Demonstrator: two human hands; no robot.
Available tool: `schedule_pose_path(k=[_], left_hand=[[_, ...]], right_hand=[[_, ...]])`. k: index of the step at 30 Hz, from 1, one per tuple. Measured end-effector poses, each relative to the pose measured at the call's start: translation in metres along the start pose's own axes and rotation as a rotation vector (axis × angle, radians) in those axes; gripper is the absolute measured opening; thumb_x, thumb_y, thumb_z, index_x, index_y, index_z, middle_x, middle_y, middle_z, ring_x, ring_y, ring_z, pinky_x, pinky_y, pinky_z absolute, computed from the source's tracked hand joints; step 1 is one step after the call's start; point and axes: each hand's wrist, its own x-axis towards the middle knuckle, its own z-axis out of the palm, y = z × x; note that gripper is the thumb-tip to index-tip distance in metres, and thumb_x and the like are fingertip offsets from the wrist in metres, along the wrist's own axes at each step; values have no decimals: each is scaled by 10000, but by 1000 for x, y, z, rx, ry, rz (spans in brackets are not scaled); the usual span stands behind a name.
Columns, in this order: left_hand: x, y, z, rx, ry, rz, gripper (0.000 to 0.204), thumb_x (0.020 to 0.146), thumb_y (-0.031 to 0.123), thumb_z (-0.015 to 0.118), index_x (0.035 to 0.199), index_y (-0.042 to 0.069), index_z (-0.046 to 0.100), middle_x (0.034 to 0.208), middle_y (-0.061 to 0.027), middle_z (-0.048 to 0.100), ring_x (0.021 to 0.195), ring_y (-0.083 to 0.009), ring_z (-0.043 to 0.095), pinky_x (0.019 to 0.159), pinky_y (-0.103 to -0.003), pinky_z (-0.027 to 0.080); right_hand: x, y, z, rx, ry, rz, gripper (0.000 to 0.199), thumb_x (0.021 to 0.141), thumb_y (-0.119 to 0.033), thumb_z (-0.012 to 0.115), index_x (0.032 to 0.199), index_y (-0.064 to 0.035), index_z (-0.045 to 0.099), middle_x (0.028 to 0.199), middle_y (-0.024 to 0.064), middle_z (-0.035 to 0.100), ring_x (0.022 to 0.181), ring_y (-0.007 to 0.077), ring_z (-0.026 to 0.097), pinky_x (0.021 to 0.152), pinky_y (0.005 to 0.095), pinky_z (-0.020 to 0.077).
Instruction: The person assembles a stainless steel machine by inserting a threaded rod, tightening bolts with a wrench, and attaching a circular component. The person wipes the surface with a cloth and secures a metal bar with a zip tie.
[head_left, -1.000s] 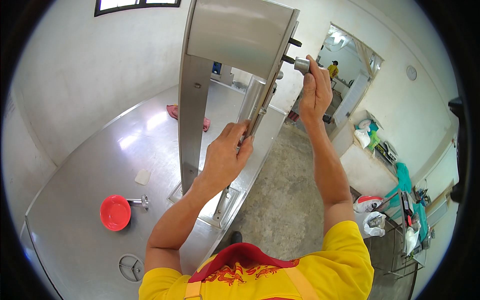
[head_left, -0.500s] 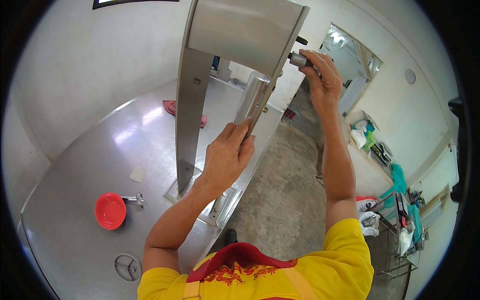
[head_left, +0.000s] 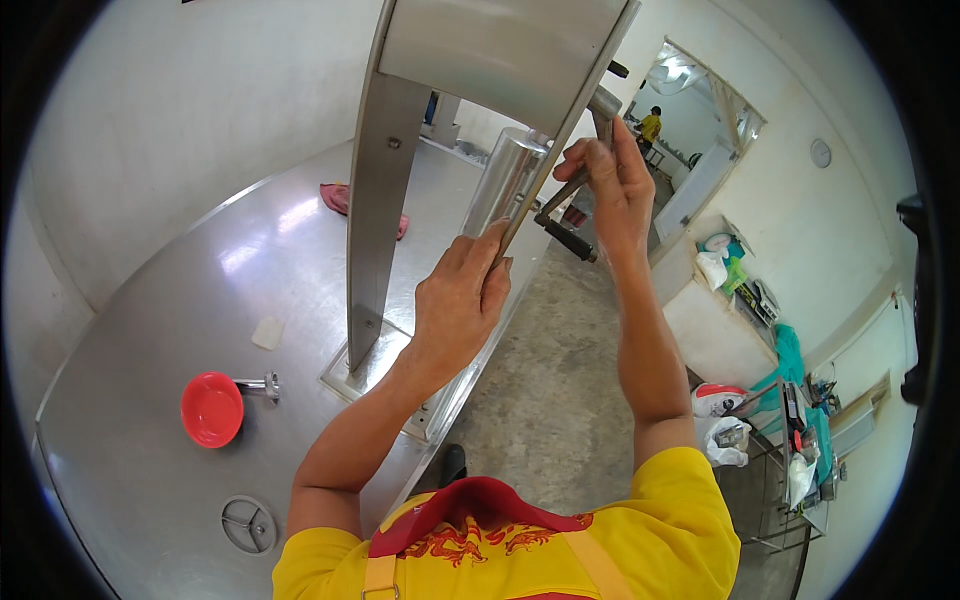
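A tall stainless steel frame machine (head_left: 500,60) with a crank on its right side, much like a sausage stuffer, stands on a steel table (head_left: 150,400). My left hand (head_left: 460,295) is closed round the lower part of the machine's right upright. Inside the frame, just above that hand, is a shiny metal cylinder (head_left: 502,180). My right hand (head_left: 615,195) has its fingers bent against the arm of the crank handle (head_left: 565,195). The crank's black grip hangs below and to the left of these fingers, untouched. Part of the crank arm is hidden by the hand.
A red bowl (head_left: 212,410) sits on the table's left, beside a small metal fitting (head_left: 262,387). Nearby are a spoked metal ring (head_left: 248,525), a white scrap (head_left: 267,333) and a red cloth (head_left: 335,197). Loaded shelving (head_left: 800,440) lines the right. Through the doorway a person (head_left: 650,125) stands.
My right hand has come down and left from the crank's hub end to its arm. The crank now shows turned, its black grip low. My left hand keeps its hold on the upright.
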Motion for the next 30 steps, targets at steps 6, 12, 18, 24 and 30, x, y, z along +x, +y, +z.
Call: schedule_pose_path(k=[6,12,18,24,30], left_hand=[[-3,-3,-1,27,-14,-14,431,957,112,630,1381,101,552,953,-128,629,824,-322,665,676,-434,550],[-3,-8,-2,41,-28,-1,442,969,127,615,1406,120,543,973,-127,622,851,-334,656,706,-454,548],[-11,-1,-2,71,85,85,443,911,57,646,1350,75,588,851,-122,583,678,-292,621,579,-396,511],[-6,-21,20,126,247,216,432,863,38,686,1290,33,621,794,-82,560,586,-213,573,499,-354,486],[22,-4,-19,127,257,306,446,863,156,751,1274,35,628,1004,-173,634,902,-325,631,701,-411,536]], right_hand=[[-52,-16,3,-796,-87,-64,782,920,-129,742,1555,-12,301,1116,157,665,944,271,665,799,385,526],[-91,-13,-11,-1323,-433,9,524,832,-88,752,1301,-56,522,976,145,629,960,349,656,784,448,504],[-93,-40,-11,-1142,-431,65,393,804,-26,720,1168,-89,587,919,127,635,863,364,664,723,466,507],[-83,-16,-5,-1053,-406,76,298,827,-33,717,1087,-81,580,914,123,676,849,369,672,707,472,510],[-83,-30,-3,-1018,-454,67,252,847,-50,713,1058,-81,580,890,118,678,828,357,678,685,447,515]])
